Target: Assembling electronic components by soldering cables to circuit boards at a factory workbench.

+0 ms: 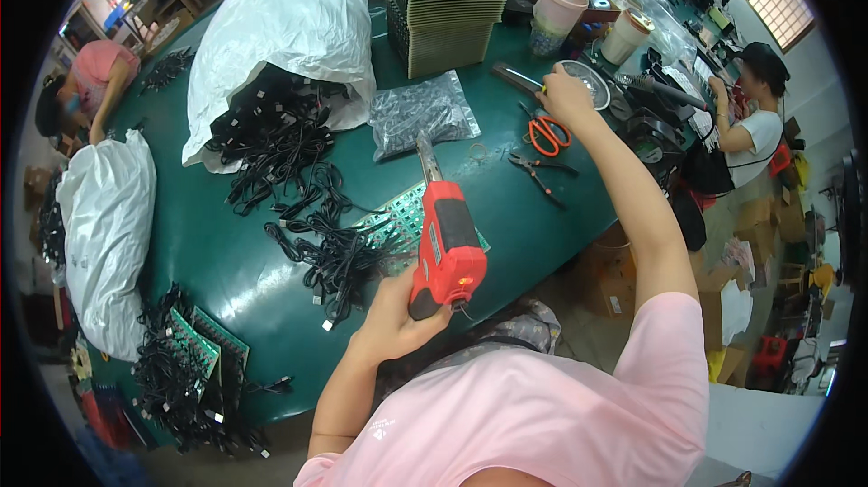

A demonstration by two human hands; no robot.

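My left hand is wrapped round the handle of a red and black heat gun. Its metal nozzle points away from me, over the near side of a clear bag of small dark parts. Beneath the gun, a green circuit board panel lies partly covered by black USB cables. My right hand reaches to the far right, fingers closed beside a round clear dish. A dark, flat, long tool lies by its fingertips; what the fingers grip is hidden.
Orange-handled scissors and pliers lie right of the gun. A white sack spills cables; behind stands a stack of circuit boards. More boards and cables lie at left. Two people sit at either side.
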